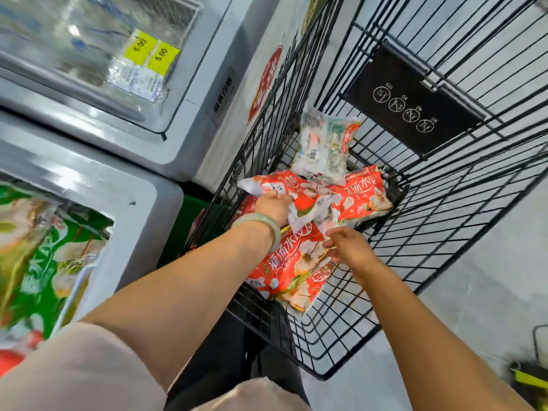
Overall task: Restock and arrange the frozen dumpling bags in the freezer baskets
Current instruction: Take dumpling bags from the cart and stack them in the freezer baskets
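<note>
Cart point(430, 232) at one o'clock: my left hand point(272, 204) pinches the far red bag's point(299, 188) crumpled edge; my right hand point(350, 247), fingers loosely spread, hangs over the near red bag point(284, 262).

The wire cart point(430, 256) stood right of two freezers, the far freezer point(189, 134) behind the near freezer point(142, 209). Four bags lay in the cart's left part: the nearest bag point(290, 262), the middle bag point(292, 186) behind it, the right bag point(361, 194) beside that, and the farthest bag point(323, 143) behind both. The left hand point(274, 204) gripped the middle bag. The right hand point(347, 247) was at the nearest bag's right edge. Stocked bags point(38, 262) lay in the near freezer.
</note>
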